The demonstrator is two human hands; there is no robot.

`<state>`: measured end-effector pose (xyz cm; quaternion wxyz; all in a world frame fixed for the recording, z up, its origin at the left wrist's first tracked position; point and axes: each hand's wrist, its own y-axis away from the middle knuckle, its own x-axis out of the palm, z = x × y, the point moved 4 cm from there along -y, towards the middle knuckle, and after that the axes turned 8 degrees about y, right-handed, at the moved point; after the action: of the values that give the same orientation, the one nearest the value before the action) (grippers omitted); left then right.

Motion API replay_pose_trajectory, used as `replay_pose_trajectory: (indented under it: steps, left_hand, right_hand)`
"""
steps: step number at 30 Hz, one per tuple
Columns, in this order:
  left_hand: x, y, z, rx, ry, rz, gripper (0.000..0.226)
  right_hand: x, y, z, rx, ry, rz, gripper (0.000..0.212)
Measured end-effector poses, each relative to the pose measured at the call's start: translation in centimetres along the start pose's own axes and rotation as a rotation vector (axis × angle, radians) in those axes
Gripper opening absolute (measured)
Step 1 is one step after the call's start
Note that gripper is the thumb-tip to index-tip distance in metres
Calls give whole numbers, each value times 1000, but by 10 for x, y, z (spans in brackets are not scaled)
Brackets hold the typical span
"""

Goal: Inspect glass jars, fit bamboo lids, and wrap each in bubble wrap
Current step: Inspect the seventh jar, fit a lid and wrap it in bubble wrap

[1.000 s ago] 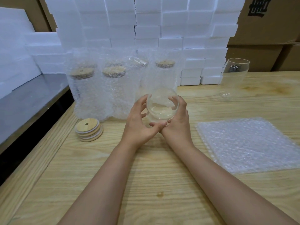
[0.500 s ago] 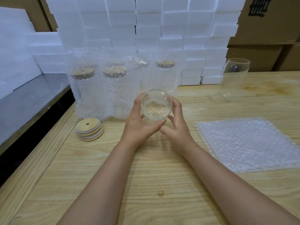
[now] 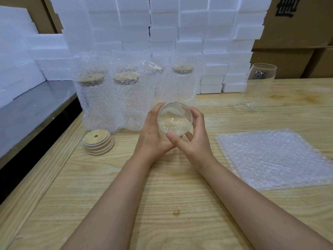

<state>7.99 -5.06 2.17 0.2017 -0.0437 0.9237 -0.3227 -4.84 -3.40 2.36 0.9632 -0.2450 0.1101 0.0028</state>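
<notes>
I hold a clear glass jar [image 3: 174, 119] above the wooden table [image 3: 162, 186], one round end turned toward me. My left hand [image 3: 153, 134] cups its left side with the thumb across the bottom edge. My right hand [image 3: 195, 139] grips its right side with curled fingers. A stack of bamboo lids [image 3: 98, 144] lies left of my hands. A pile of bubble wrap sheets [image 3: 270, 157] lies flat at the right. Several jars wrapped in bubble wrap [image 3: 115, 98] stand behind my hands, bamboo lids showing through. A bare glass jar [image 3: 259, 85] stands at the back right.
White foam blocks [image 3: 180, 33] are stacked along the back wall, with cardboard boxes [image 3: 297, 33] at the right. A grey metal surface [image 3: 32, 109] adjoins the table's left edge, with a dark gap between them.
Both hands have turned the jar and shifted it a little toward me. The left thumb now lies across its lower edge.
</notes>
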Motion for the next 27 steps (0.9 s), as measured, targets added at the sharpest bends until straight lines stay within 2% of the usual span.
replay_pose_trajectory:
  steps: [3, 7, 10, 13, 20, 27]
  left_hand:
    - [2, 0, 1, 25, -41, 7, 89]
    - [2, 0, 1, 60, -105, -4, 89]
    - [2, 0, 1, 72, -107, -6, 88]
    - [3, 1, 1, 101, -127, -8, 88]
    - [5, 1, 1, 142, -159, 19, 89]
    - [5, 1, 2, 150, -165, 1, 89]
  right_hand:
    - [3, -1, 0, 45, -14, -41, 77]
    - [5, -4, 1, 101, 76, -157, 80]
    - [5, -7, 1, 146, 82, -165, 79]
    - [2, -10, 3, 213, 84, -201, 71]
    - [-4, -12, 4, 288, -53, -312, 31]
    - [-1, -13, 3, 317, -127, -307, 26]
